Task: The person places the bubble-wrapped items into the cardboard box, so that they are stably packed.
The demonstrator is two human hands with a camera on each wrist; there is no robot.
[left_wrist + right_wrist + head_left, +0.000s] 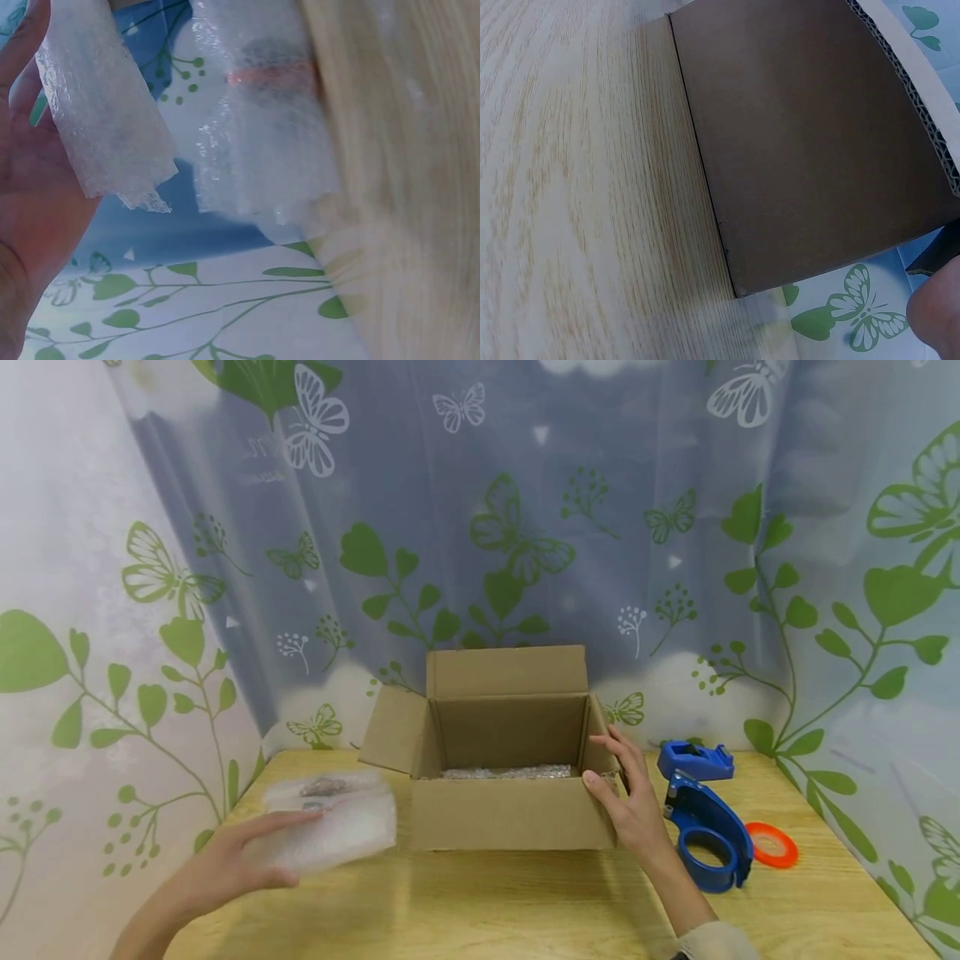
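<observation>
My left hand (232, 860) holds a bubble-wrapped package (109, 112) between thumb and fingers, left of the cardboard box (510, 817). Another bubble-wrapped package (270, 150), with a dark and an orange patch showing through, lies on the table beside it in the left wrist view. Motion blurs both in the head view. The box stands with its top open, and bubble wrap (517, 772) shows inside. At the box's right front corner my right hand (637, 806) grips the edge, thumb at the front and fingers on the right side.
On the right of the wooden table (480, 902) stand a small blue tape dispenser (697, 762) and a larger blue tape dispenser (742, 839). An orange-red tape roll (783, 846) lies beside them. A patterned curtain (480, 568) hangs behind and at both sides.
</observation>
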